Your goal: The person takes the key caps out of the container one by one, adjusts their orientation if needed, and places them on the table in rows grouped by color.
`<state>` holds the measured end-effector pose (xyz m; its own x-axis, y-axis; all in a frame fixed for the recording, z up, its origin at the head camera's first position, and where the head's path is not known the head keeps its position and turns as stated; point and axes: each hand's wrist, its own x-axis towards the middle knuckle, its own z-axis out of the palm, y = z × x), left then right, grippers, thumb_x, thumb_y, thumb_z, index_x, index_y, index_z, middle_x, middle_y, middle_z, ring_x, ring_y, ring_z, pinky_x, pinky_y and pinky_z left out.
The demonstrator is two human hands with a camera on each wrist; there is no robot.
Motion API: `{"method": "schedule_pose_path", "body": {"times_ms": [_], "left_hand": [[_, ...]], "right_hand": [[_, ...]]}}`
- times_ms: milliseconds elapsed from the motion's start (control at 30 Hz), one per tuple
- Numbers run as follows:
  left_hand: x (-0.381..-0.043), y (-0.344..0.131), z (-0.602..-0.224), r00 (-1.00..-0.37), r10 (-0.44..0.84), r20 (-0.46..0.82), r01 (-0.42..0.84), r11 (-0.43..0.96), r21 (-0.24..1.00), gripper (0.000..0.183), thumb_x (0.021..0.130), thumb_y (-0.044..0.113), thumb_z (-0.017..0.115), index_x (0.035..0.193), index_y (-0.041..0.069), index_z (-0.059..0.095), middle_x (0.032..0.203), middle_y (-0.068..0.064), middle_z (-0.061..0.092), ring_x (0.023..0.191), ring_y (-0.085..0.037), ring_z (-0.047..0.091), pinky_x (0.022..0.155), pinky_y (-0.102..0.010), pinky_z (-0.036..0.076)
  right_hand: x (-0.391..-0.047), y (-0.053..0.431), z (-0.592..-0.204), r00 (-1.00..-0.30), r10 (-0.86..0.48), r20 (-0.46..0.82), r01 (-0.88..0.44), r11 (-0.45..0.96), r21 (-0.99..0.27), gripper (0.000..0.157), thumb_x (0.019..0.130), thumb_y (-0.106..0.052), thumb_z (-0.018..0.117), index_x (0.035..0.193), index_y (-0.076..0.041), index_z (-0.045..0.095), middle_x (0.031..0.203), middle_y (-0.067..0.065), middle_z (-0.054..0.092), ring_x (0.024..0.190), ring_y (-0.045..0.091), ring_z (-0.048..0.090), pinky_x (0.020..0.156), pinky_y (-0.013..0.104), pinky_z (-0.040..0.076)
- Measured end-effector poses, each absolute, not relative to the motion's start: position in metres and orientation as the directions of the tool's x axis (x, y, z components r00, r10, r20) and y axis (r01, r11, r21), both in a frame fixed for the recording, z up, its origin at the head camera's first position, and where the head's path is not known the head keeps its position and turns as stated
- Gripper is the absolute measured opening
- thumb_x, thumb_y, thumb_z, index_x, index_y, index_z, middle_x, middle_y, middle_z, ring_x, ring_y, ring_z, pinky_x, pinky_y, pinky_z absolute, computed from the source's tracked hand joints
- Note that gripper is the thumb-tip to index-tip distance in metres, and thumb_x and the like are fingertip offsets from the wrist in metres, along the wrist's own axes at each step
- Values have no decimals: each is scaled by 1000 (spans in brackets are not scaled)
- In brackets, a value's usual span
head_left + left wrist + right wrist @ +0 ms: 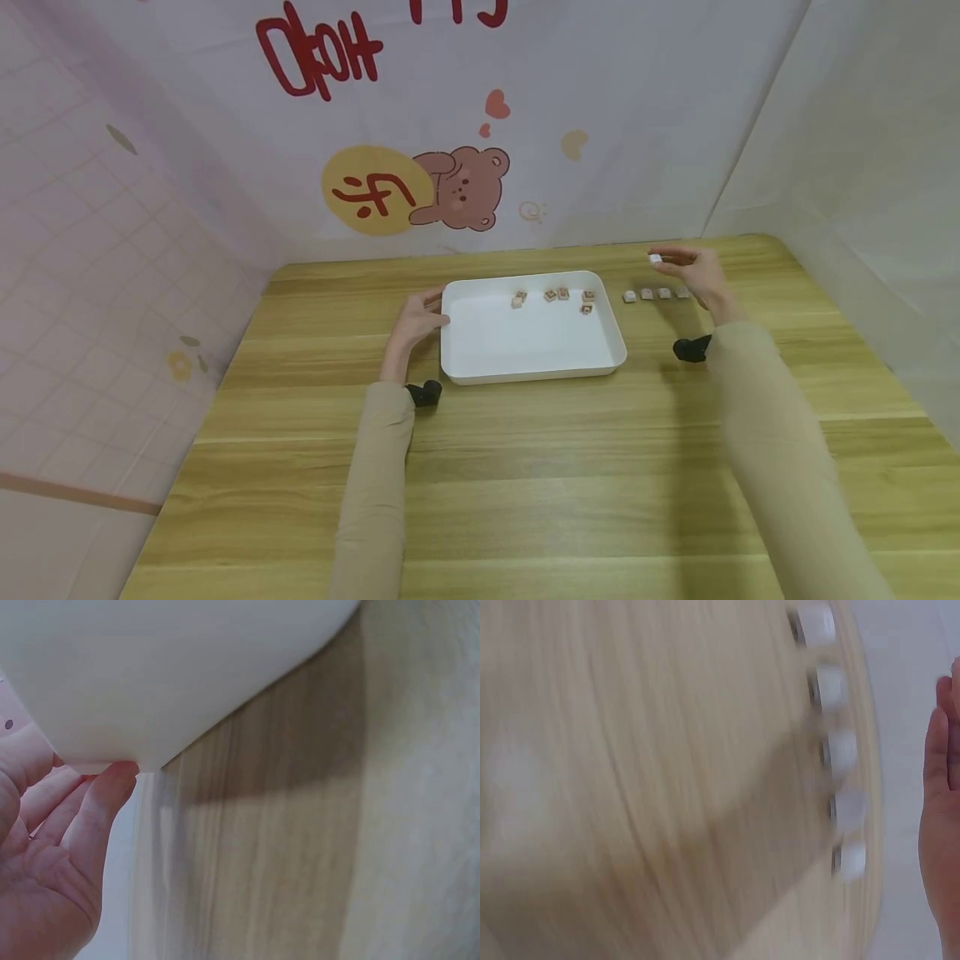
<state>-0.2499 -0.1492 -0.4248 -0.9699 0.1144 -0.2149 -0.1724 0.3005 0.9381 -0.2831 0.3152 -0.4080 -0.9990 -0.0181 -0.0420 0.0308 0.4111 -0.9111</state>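
Note:
My left hand [417, 320] grips the left rim of a white rectangular tray [487, 346]; in the left wrist view the thumb and fingers [105, 799] pinch its edge. Above the table, right of the tray, my right hand [699, 273] pinches a small white keycap [656, 259] between thumb and fingertips. Below that hand, several white keycaps [647, 294] stand in a row on the table, one partly hidden by the hand in the head view. The right wrist view shows the row [840, 750] blurred, with the hand [941, 802] at its right edge.
Several tan keycaps [563, 293] lie scattered along the tray's far side, some with hollow undersides up. The wooden table [525, 475] ends at a white printed cloth [637, 192] behind, and pale walls [862, 167] stand at both sides.

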Motion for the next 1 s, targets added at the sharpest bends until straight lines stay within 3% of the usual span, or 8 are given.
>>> {"method": "schedule_pose_path", "body": {"times_ms": [167,333,400,567,700,800,867,1000], "left_hand": [[-250,-149,-423,-968,114,-222,-178,309,934,70,79,-12,54,145,3,37,149,-16,41,137,-28,42,99,-40,48],[-251,-150,-423,-967,118,-226,-181,308,934,70,79,-12,54,145,3,37,148,-16,41,137,-28,42,98,-38,48],[-251,-150,-422,-966,120,-228,-181,309,933,70,79,-11,54,145,3,37,148,-16,41,137,-28,42,96,-36,49],[-251,-151,-421,-965,122,-233,-185,314,931,70,79,-11,54,145,3,36,149,-16,40,137,-28,42,88,-30,49],[-251,-151,-422,-964,121,-238,-190,316,930,71,79,-11,54,146,4,36,149,-16,40,137,-28,42,89,-30,48],[-251,-150,-423,-965,117,-236,-190,311,931,70,79,-11,54,145,4,36,149,-16,40,137,-28,42,93,-33,48],[-250,-150,-423,-966,116,-233,-188,307,933,70,79,-12,54,145,3,36,149,-17,40,137,-28,41,96,-36,48],[-250,-150,-425,-968,117,-220,-176,308,935,70,79,-12,54,145,2,37,149,-17,40,137,-29,41,96,-36,47]], "right_hand": [[-273,346,-409,-999,33,-35,47,479,-877,48,87,-29,66,130,-9,57,91,-35,59,88,-12,55,82,10,44],[-263,367,-415,-995,98,-11,61,528,-847,52,88,-28,65,131,-1,54,89,-33,55,84,-14,51,74,4,45],[-258,372,-417,-992,129,-12,84,566,-820,52,90,-28,63,132,1,53,97,-24,57,85,-13,49,73,5,46],[-251,380,-422,-982,182,-41,154,668,-728,49,94,-28,56,132,3,52,125,17,55,87,-5,47,66,7,44],[-249,381,-430,-974,224,-25,182,716,-675,46,94,-27,57,126,6,57,125,30,55,84,-3,45,65,10,40],[-251,382,-435,-969,247,10,180,735,-653,41,92,-24,60,120,6,61,112,22,66,78,-9,42,66,9,36],[-251,382,-437,-968,249,11,180,728,-661,39,92,-22,60,120,6,61,94,6,70,73,-13,40,65,9,36],[-252,382,-438,-969,248,2,179,708,-683,37,92,-17,60,121,7,60,73,-26,54,67,-16,40,61,6,38]]}}
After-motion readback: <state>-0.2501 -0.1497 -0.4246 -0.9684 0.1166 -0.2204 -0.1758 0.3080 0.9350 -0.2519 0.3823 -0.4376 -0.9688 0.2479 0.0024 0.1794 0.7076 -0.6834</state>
